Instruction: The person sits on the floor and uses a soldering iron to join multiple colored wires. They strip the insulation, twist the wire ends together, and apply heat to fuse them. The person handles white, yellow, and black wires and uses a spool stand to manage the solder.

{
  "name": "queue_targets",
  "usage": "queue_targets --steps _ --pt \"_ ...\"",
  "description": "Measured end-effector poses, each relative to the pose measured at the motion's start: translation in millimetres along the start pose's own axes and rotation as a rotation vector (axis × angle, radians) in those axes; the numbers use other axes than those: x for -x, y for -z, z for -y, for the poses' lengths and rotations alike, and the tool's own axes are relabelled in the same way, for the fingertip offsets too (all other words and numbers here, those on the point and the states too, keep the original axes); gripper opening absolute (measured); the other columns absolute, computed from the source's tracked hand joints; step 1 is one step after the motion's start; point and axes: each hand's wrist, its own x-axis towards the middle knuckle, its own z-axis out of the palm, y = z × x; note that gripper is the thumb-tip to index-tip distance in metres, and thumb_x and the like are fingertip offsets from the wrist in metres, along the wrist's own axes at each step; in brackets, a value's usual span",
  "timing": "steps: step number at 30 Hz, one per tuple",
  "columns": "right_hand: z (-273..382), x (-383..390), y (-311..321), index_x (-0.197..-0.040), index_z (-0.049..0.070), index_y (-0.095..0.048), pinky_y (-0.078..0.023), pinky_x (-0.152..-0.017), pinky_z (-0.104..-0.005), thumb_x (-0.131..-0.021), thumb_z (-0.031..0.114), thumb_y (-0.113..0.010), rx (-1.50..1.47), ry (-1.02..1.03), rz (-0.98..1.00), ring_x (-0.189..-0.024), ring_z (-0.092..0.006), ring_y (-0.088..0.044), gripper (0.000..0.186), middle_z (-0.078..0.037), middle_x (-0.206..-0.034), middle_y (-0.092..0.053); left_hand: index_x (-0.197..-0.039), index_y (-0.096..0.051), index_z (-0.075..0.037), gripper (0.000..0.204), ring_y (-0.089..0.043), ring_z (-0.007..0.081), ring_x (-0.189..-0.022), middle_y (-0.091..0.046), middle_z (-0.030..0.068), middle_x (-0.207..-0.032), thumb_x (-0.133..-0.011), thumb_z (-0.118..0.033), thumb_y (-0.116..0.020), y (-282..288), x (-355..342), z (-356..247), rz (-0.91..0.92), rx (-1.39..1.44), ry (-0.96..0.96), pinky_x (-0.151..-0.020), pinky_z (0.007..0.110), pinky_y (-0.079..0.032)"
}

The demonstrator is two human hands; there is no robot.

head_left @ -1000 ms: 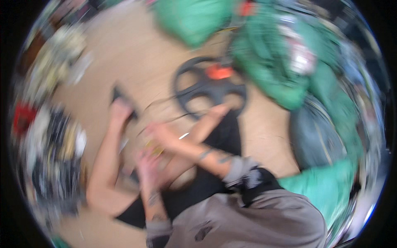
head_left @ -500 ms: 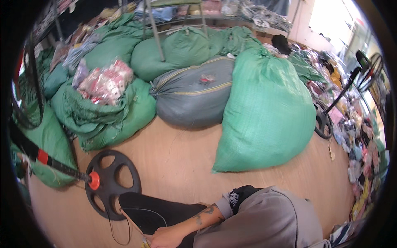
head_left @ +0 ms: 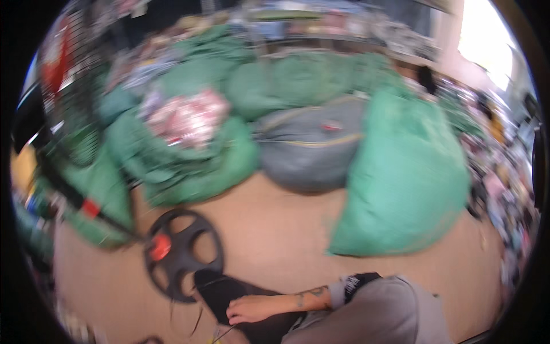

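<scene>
My right hand (head_left: 251,309) reaches in from the right, across the black-clad lower leg (head_left: 215,292). Its fingers are curled down, and motion blurs what they hold. A thin dark strand (head_left: 224,332) runs from near the fingertips toward the lower edge, beside a small yellow thing (head_left: 215,341) cut off by the frame. A grey-covered bent limb (head_left: 384,312) fills the lower middle. My left hand does not show clearly. Just beyond the leg lies a black round base with cut-outs and an orange hub (head_left: 209,246), a black pole rising from it.
A large green sack (head_left: 409,178) stands at the right, beside a grey sack (head_left: 312,163). An open green sack (head_left: 189,186) holds pink-and-white plastic-wrapped goods (head_left: 192,117). More green sacks line the back. Piled packets (head_left: 504,166) run along the right. Wood-coloured floor (head_left: 275,229) lies between.
The view has swung left, so the sacks and round base sit further right in the picture. My right hand has lifted away from the lower edge and shows more fully.
</scene>
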Motion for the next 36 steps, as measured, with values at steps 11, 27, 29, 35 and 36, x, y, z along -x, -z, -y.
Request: queue_targets --steps 11,27,29,35,36 --pt "118 -77 -68 -0.112 0.005 -0.065 -0.054 -0.078 -0.0443 -0.092 0.027 -0.066 -0.255 0.195 0.476 -0.088 -0.0368 -0.068 0.03 -0.02 -0.094 -0.068 -0.107 -0.066 0.0 0.022 -0.059 0.0145 -0.109 -0.065 0.008 -0.114 -0.102 -0.02 -0.057 121 131 45 -0.697 0.332 -0.087 -0.096 0.03 -0.047" --pt "152 -74 64 -0.069 0.001 -0.048 -0.038 -0.054 -0.0366 -0.084 0.01 -0.065 0.249 0.416 -0.477 -0.057 -0.028 -0.051 0.024 -0.012 -0.059 -0.047 -0.087 -0.07 -0.006 0.012 -0.063 0.0326 -0.094 -0.07 0.0127 -0.089 -0.089 -0.016 -0.064 140 326 122 -1.377 -0.634 -0.064 -0.096 0.045 -0.043" --pt "143 -47 60 -0.069 0.002 -0.046 -0.036 -0.053 -0.0367 -0.083 0.015 -0.07 0.256 0.332 -0.469 -0.055 -0.028 -0.048 0.03 -0.011 -0.058 -0.045 -0.084 -0.069 -0.007 0.01 -0.063 0.0296 -0.098 -0.07 0.0096 -0.091 -0.088 -0.014 -0.064 131 335 123 -1.391 -0.415 -0.087 -0.098 0.044 -0.04" --pt "61 11 14 -0.079 0.005 -0.038 -0.029 -0.054 -0.032 -0.086 0.018 -0.07 0.06 0.281 -0.663 -0.061 -0.0162 -0.034 0.036 -0.005 -0.069 -0.033 -0.088 -0.067 -0.004 0.011 -0.057 0.0329 -0.113 -0.066 0.0117 -0.112 -0.087 -0.015 -0.066 116 366 106 -1.347 -0.635 -0.089 -0.099 0.045 -0.04" --pt "51 14 10 -0.084 0.006 -0.038 -0.028 -0.056 -0.0298 -0.087 0.019 -0.07 -0.001 0.228 -0.615 -0.066 -0.0126 -0.035 0.035 -0.004 -0.075 -0.034 -0.09 -0.066 -0.004 0.012 -0.055 0.0333 -0.115 -0.064 0.0124 -0.116 -0.086 -0.015 -0.066 112 372 102 -1.333 -0.66 -0.048 -0.099 0.045 -0.04"
